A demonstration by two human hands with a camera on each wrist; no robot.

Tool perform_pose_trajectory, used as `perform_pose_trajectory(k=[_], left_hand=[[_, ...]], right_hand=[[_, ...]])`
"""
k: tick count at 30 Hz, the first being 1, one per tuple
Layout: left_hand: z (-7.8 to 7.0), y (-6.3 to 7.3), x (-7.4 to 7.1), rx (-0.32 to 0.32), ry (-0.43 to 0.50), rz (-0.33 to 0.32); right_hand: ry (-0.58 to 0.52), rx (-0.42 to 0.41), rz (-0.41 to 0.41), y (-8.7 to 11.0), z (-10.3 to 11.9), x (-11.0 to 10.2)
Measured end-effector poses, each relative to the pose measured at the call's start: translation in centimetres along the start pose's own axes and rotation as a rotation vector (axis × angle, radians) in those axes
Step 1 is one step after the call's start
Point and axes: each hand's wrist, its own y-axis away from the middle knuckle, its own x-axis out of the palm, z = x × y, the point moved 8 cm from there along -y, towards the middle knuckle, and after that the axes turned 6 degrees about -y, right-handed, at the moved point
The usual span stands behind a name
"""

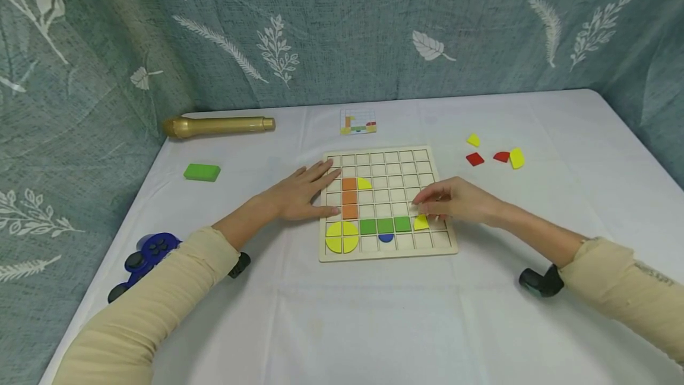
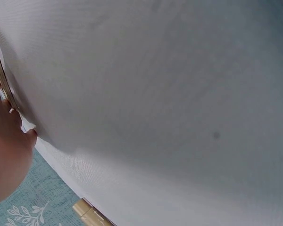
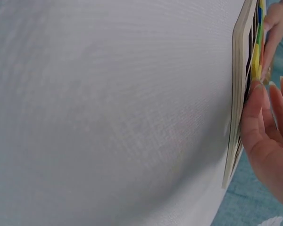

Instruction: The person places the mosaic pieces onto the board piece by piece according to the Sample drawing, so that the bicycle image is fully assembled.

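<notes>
A pale wooden grid board (image 1: 382,256) lies on the white table. My left hand (image 1: 301,193) rests spread over its left edge. Close over the right side, my right hand (image 1: 459,201) has its fingertips at a yellow piece (image 1: 421,223) lying in a cell; in the right wrist view the thumb touches that yellow piece (image 3: 255,63). Three green squares (image 1: 384,226) run left of it, with a blue half circle (image 1: 386,237) below. Orange squares (image 1: 350,197) form a column beside a yellow quarter circle (image 1: 364,183). Yellow quarters make a circle (image 1: 342,237) in the lower left corner.
A pattern card (image 1: 358,122) lies behind the board. To the right are loose yellow pieces (image 1: 516,158) and red pieces (image 1: 475,159). On the left lie a gold microphone-shaped object (image 1: 219,126), a green block (image 1: 202,172) and a blue game controller (image 1: 155,249).
</notes>
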Motion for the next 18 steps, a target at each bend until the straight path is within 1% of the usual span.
perform_pose_trajectory(k=[9, 14, 18], left_hand=[[0.0, 0.0, -0.1, -0.004, -0.006, -0.005], [0.0, 0.0, 0.0, -0.005, -0.006, 0.002], [0.0, 0.0, 0.0, -0.007, -0.004, 0.002]], right_hand=[[-0.013, 0.002, 0.076, -0.2, 0.1, 0.5], [-0.04, 0.014, 0.125, -0.2, 0.1, 0.9], [-0.065, 0.01, 0.143, -0.2, 0.0, 1.1]])
